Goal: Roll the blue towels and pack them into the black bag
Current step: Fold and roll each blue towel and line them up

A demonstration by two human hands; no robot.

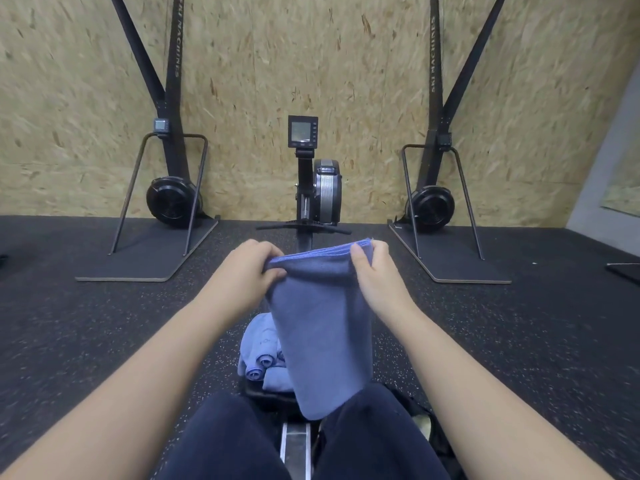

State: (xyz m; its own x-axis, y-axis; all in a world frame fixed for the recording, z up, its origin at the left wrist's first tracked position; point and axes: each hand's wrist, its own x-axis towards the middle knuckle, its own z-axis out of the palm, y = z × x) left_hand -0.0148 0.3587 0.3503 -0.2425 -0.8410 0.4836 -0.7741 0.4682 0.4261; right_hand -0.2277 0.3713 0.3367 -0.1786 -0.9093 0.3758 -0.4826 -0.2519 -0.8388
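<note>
A folded blue towel point(322, 327) hangs in front of me, its lower end draped over my right thigh. My left hand point(247, 271) grips its upper left corner and my right hand point(375, 271) grips its upper right corner, so the top edge is stretched between them. Below and behind the towel lies a pile of blue towels point(259, 355) on the rowing machine's seat; two of them are rolled and show their spiral ends. A dark shape, possibly the black bag point(420, 415), lies on the floor beside my right leg, mostly hidden.
I sit astride a rowing machine; its rail point(296, 448) runs between my legs toward the flywheel and monitor point(303, 131) at the wall. Ski machines point(173, 199) point(433, 206) on flat bases stand left and right. Black speckled rubber floor lies all around.
</note>
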